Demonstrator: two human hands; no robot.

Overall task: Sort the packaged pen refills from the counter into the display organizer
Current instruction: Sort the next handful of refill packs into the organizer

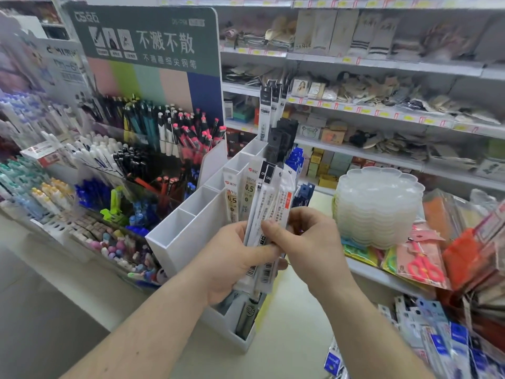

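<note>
Because the refill packs (pixel 263 212) are fanned upright in front of the chest, each printed label can be read before it is filed. The left hand (pixel 232 258) wraps its fingers and thumb round the bottom of the bunch, while the right hand (pixel 306 236) pinches 1 pack near the middle, probably to peel it away. Just behind stands the white organizer (pixel 175 242), its near slots bare and its far slots already holding black and white packs (pixel 276 116), so sorting seems partly done. Further out are pen racks (pixel 142 138) on the left and a stack of clear trays (pixel 378 203) on the right.
</note>
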